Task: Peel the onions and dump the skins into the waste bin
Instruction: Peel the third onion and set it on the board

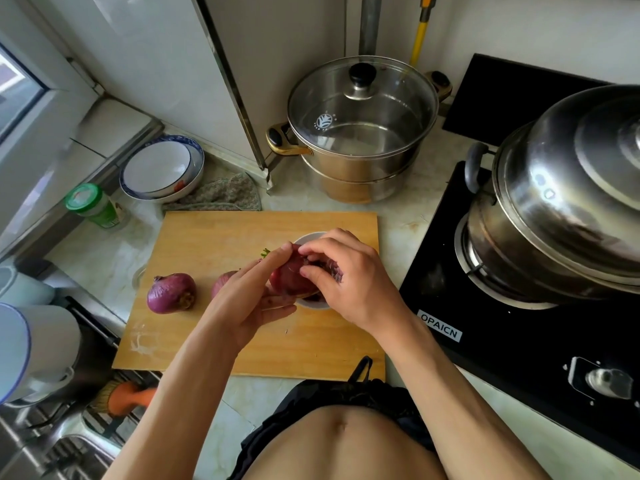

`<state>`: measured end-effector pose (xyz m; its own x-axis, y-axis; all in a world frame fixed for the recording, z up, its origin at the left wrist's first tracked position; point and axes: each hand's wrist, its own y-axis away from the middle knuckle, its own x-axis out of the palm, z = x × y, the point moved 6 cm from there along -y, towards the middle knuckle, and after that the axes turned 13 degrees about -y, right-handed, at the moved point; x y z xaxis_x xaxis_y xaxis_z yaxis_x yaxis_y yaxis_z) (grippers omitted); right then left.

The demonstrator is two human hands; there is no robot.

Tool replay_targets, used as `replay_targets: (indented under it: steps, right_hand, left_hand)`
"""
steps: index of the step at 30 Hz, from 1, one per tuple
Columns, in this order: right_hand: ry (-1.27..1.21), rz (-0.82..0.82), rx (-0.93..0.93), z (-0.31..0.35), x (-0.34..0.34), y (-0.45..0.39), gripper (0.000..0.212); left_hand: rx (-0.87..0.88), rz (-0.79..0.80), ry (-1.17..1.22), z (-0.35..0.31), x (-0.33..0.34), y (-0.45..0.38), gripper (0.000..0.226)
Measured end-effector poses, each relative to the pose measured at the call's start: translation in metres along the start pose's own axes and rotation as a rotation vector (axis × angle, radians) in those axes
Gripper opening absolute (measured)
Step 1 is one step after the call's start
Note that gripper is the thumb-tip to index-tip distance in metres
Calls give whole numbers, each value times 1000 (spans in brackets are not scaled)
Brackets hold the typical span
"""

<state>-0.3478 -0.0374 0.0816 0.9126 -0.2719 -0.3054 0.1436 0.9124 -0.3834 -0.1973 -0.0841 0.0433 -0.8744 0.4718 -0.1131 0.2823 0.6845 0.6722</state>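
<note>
Onion (289, 277) in hand, red, held over white bowl (313, 237) near right edge of cutting board (214, 237). Left hand (249, 299) cupping it from below-left, fingers curled round underside, index finger stretched up along top. Right hand (343, 282) on its right side, fingertips pinching at loose purple skin near top. Bowl mostly hidden under both hands, only rim showing at back and front. Contents of bowl: can't tell.

Second onion (171, 292), unpeeled, lying on board toward left edge, well apart from hands. Third onion (223, 282) just beside left hand, partly hidden behind wrist. Small green sprout bit (265, 252) visible at left fingertip.

Board sitting on pale marble counter (412, 216), long side parallel to front edge. Behind board at back: steel stockpot with glass lid (360, 129), upright, gold handles. Back-left corner: stacked white plates with blue rim (161, 168), crocheted cloth (221, 194) just beside them, touching board's back edge. Green-capped jar (93, 204) off board's back-left corner.

Right of board: black gas hob (519, 341), label "OPAICN" at near-left corner, large steel pot with domed lid (568, 202) on burner, control knob (606, 381) at front. Yellow handle (420, 32) leaning against back wall.

Left of counter: sink area, white containers (38, 344) and orange brush (128, 396) on drain rack. Waste bin: not identifiable in view.
</note>
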Motion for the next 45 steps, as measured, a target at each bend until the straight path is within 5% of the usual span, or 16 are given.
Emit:
replay_targets:
  steps: [15,25,32,45]
  right_hand:
    - [67,-129,-20,-1,1,5,14]
    - [-225,-109,241,0,-10,13,30]
    - [-325,-26,381,2,-5,21,45]
    - [-296,-124,591,35,0,12,21]
  left_hand:
    - [26,-52,62,0,-2,2,68]
    - [111,-52,374,3,0,28,60]
    - [118,8,347,-1,-6,38,55]
    - [199,30,351,5,-21,34,56]
